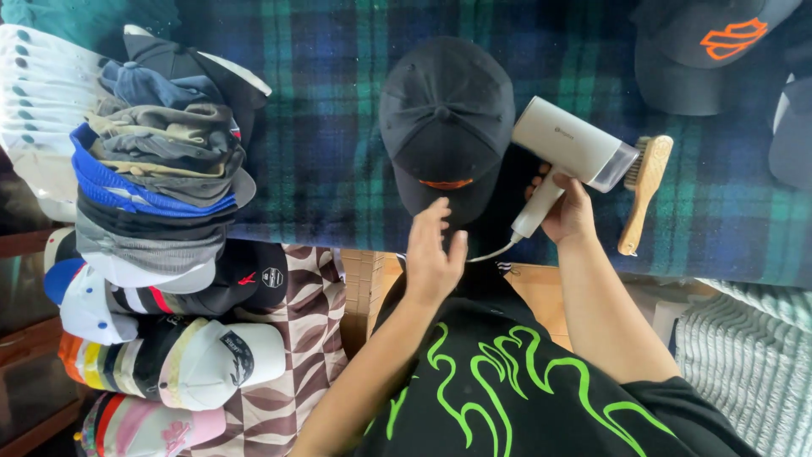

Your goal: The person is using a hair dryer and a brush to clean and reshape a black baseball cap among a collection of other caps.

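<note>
Plaid blanket [338, 169], blue and green, covers the work surface. At the far left stands a row of white caps [34, 101], and beside it a tall pile of mixed caps [161, 161] in blue, grey and black; nearer, more caps [169, 355] lie stacked in white, orange and pink. None of these is being handled at this moment.

In the middle, a black cap [446, 118] lies flat on the blanket, crown up, its brim toward the person. The left hand [433, 254] hovers just at the near edge of that brim, fingers loosely spread and holding nothing; whether a fingertip touches the brim I cannot tell.

To the right, the right hand [565, 210] has its fingers wrapped tight round the handle of a white handheld steamer [568, 152], whose nozzle points right, away from the cap. A wooden brush [644, 190] lies just beside the nozzle.

Far right, another dark cap [702, 51] with an orange mark rests apart.

By my judgement the black cap is laid out ready, and the steaming of it has not begun.
</note>
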